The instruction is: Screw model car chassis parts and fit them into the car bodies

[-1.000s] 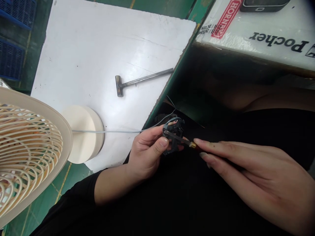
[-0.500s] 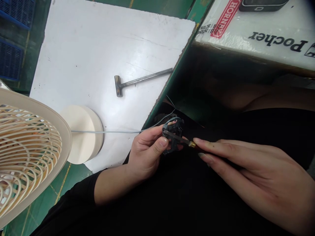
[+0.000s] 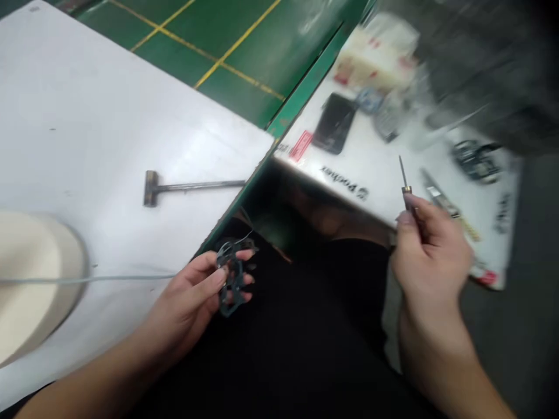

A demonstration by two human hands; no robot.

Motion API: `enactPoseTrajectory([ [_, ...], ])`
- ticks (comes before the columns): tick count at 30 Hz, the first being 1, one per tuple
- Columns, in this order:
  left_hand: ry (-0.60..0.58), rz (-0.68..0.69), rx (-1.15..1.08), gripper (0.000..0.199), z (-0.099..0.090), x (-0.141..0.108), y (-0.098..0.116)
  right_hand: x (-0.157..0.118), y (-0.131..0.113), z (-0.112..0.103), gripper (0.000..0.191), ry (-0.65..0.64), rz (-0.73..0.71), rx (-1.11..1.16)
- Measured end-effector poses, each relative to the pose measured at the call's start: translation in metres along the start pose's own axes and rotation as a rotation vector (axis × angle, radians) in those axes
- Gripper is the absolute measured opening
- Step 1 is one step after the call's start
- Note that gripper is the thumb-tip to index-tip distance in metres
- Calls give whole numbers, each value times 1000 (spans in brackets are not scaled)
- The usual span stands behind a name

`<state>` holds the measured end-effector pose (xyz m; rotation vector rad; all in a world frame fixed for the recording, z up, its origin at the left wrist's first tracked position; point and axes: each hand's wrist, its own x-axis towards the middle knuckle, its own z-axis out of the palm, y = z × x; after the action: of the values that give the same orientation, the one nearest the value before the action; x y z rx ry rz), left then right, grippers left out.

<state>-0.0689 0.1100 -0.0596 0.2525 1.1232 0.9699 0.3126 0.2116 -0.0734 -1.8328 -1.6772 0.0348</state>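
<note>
My left hand (image 3: pixel 198 297) is closed round a dark grey, openwork plastic part (image 3: pixel 231 279); the thumb presses its near face and fingertips show at its far side. A thin grey cord loops at the part's top. Over the white box at the right, my right hand (image 3: pixel 432 250) grips a small tool with a narrow metal blade (image 3: pixel 403 169), brass collar and dark handle. The blade points up and away, apart from the part. Most of the handle is hidden in the fingers, and blur hides the exact kind of tool.
A metal hammer (image 3: pixel 196 186) lies on the white sheet (image 3: pixel 87 134), left of a cream fan base (image 3: pixel 48 273). On the white box (image 3: pixel 375 180) are a black phone-like slab (image 3: pixel 335 123), a utility knife (image 3: pixel 441 201), a dark parts cluster (image 3: pixel 476 160) and a tissue pack (image 3: pixel 375 58).
My right hand has moved away from the plastic part to above the box, carrying the tool. My left hand still holds the part. The view has swung right, showing more of the box.
</note>
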Motion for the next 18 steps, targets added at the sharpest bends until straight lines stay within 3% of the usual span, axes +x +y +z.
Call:
enactPoseTrajectory([
  [2, 42, -46, 71, 34, -3, 2, -3, 26, 29, 9, 45, 63, -41, -153],
  [6, 53, -130, 174, 48, -2, 7, -12, 51, 57, 16, 39, -14, -110, -254],
  [9, 35, -123, 186, 56, 3, 4, -14, 34, 38, 16, 39, -32, -109, -253],
  [12, -22, -54, 255, 50, 5, 4, -14, 1, -9, 12, 38, -104, -131, -41],
  [13, -31, -17, 282, 47, 4, 5, -15, -10, -28, 12, 34, -237, -153, 113],
  [16, -12, 107, 272, 52, -1, 8, -16, -38, -78, 16, 25, -852, -141, 546],
  [18, -27, 133, 278, 58, -1, 8, -15, -51, -100, 25, 29, -1094, -16, 724],
])
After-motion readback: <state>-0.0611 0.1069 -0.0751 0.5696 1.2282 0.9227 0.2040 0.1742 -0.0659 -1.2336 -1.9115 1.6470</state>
